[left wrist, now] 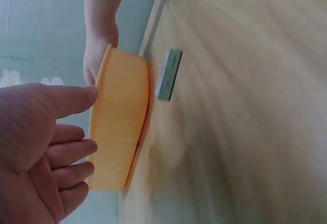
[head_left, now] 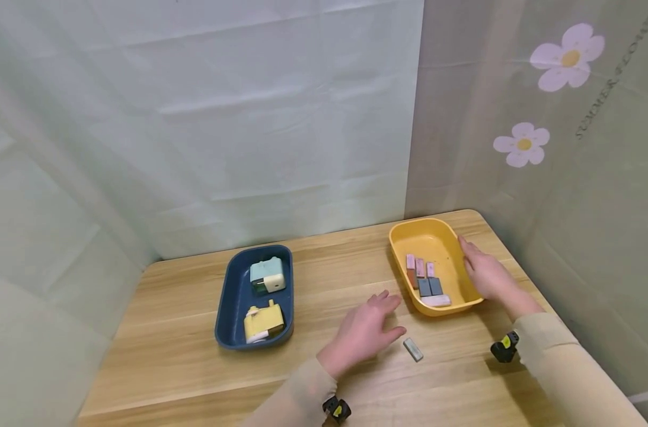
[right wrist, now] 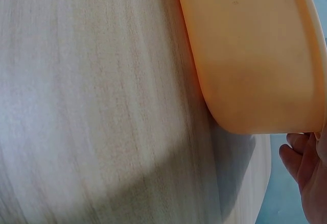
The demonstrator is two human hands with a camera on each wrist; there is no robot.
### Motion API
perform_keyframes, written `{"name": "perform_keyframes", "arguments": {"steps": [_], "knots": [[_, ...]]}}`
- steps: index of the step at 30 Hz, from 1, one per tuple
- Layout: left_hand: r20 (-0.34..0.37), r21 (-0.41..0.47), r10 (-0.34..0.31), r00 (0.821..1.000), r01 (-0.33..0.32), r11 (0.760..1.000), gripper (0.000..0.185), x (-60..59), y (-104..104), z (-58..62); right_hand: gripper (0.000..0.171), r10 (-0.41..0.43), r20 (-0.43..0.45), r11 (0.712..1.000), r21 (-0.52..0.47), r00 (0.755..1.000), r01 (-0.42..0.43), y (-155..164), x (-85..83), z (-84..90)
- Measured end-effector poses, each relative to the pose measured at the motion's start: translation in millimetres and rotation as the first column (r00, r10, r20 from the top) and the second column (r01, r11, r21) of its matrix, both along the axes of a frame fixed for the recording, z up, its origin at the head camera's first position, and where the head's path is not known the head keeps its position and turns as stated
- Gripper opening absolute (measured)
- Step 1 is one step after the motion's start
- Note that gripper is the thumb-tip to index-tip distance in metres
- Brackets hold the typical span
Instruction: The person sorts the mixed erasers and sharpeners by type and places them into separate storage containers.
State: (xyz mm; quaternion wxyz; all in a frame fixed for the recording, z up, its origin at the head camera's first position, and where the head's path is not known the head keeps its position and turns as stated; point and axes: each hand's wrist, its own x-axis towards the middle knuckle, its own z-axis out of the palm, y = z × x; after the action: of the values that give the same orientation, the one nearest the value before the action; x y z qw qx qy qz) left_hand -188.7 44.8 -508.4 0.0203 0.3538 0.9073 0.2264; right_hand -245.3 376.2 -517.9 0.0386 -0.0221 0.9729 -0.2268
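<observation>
My right hand point(head_left: 486, 273) grips the right rim of a yellow bin point(head_left: 434, 234), its fingers along the outer wall. Inside the bin, several small pink, brown and blue-grey blocks lie toward the left and front, with a pale pink block point(head_left: 436, 300) nearest the front. My left hand point(head_left: 362, 329) hovers over the wood beside the bin's left front corner, fingers loosely bent and holding nothing. Just right of its thumb lies a small grey-green block point(head_left: 413, 349), which the left wrist view shows on the table in front of the bin wall point(left wrist: 120, 122).
A dark blue bin point(head_left: 227, 296) stands at the left on the wooden table point(head_left: 185, 367). It contains a teal-and-cream object point(head_left: 267, 274) and a yellow-and-white object point(head_left: 263, 321). Pale curtains point(head_left: 249, 118) hang behind the table; at the right, a curtain carries white flowers.
</observation>
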Motion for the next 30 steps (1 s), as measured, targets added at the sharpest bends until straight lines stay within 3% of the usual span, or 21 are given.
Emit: {"name": "perform_keyframes", "arguments": {"steps": [12, 21, 30], "knots": [[0.057, -0.102, -0.005, 0.998, 0.011, 0.995, 0.055, 30.8, 16.6, -19.6, 0.063, 0.007, -0.014, 1.0, 0.006, 1.0, -0.006, 2.1, 0.2, -2.0], [0.068, -0.174, -0.012, 0.998, 0.023, 0.985, 0.058, 40.1, 28.1, -29.8, 0.064, 0.003, -0.008, 1.0, -0.004, 1.0, -0.003, 1.3, -0.9, -1.8], [-0.007, -0.215, -0.045, 0.999, 0.042, 0.976, 0.055, 42.7, 31.9, -32.5, 0.064, -0.005, 0.002, 1.0, -0.009, 1.0, 0.005, 0.8, -0.4, -1.1]]}}
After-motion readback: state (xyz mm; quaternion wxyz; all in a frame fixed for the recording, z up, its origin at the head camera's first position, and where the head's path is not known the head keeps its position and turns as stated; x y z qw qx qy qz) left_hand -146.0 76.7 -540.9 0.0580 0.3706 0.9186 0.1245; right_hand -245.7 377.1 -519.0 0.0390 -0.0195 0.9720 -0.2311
